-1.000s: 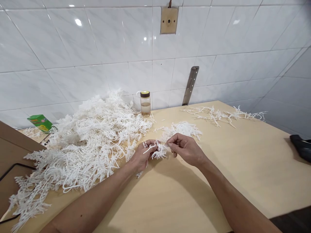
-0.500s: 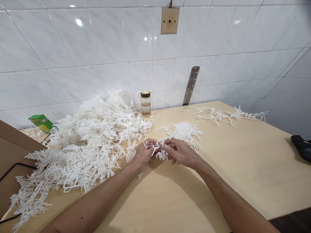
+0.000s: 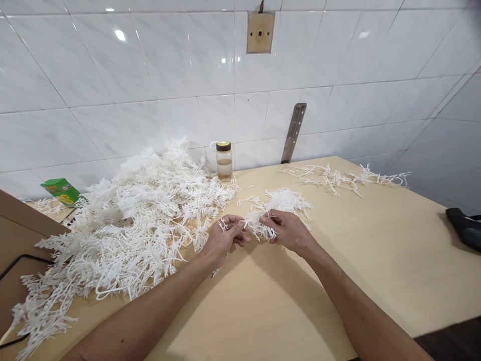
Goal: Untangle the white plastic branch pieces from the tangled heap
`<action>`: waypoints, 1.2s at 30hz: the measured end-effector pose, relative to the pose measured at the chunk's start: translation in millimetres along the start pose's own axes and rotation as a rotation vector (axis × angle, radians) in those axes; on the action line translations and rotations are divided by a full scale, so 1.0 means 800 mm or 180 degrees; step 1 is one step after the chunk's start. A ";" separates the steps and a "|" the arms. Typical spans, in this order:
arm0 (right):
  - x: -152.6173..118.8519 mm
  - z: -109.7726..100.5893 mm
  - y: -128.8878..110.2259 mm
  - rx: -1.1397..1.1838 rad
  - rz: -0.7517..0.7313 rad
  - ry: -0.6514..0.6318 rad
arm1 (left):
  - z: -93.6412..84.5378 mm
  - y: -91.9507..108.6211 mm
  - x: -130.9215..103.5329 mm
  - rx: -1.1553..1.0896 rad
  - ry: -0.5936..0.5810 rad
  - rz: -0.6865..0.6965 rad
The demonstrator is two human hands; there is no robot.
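Near the middle of the wooden table (image 3: 263,301), my left hand (image 3: 225,236) pinches the stem end of a white branched plastic sprig (image 3: 259,228). My right hand (image 3: 285,229) is closed on the sprig's feathery part, a short way to the right. A small white piece also shows at the left hand's fingers. Just behind my right hand lies a small pile of white feathery sprigs (image 3: 289,199). A large tangled heap of white sprigs (image 3: 135,215) covers the left side of the table, close to my left hand.
A bottle (image 3: 224,163) with a dark lid stands by the tiled wall. Bare white stems (image 3: 338,179) lie at the back right. A green box (image 3: 61,191) and a brown board (image 3: 26,240) are at the left. A black object (image 3: 464,228) sits at the right edge.
My right hand has moved slightly right and up, away from my left hand. The sprig's feathery part now shows between them. The looped stem seen earlier at my left fingers no longer shows.
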State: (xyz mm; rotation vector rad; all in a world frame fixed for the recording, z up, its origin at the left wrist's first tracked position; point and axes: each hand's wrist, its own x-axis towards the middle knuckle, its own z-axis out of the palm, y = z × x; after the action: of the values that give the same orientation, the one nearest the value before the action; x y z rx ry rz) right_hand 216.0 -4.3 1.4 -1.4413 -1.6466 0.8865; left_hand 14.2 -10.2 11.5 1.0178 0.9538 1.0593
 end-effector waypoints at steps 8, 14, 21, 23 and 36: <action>0.000 -0.010 -0.006 0.0177 0.0146 0.0442 | -0.007 0.013 0.005 -0.0108 0.0165 0.0216; 0.002 -0.021 -0.009 0.0615 0.0134 0.0972 | -0.010 0.023 0.007 -0.0340 0.0073 0.0426; 0.011 -0.030 0.000 0.1441 0.0031 0.1494 | -0.010 0.023 0.011 -0.0419 0.0246 0.0463; 0.010 -0.024 -0.002 0.1560 0.0017 0.1194 | -0.010 0.021 0.011 -0.0327 0.0090 0.0507; 0.000 -0.002 -0.015 0.1025 0.0069 0.0473 | -0.005 0.012 0.010 -0.0303 -0.0075 0.0492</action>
State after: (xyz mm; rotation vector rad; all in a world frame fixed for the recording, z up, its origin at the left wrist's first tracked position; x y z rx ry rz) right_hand 211.6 -5.7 12.7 -1.2703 -1.3130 0.9814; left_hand 10.0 -0.4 18.6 1.0354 0.8078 1.2069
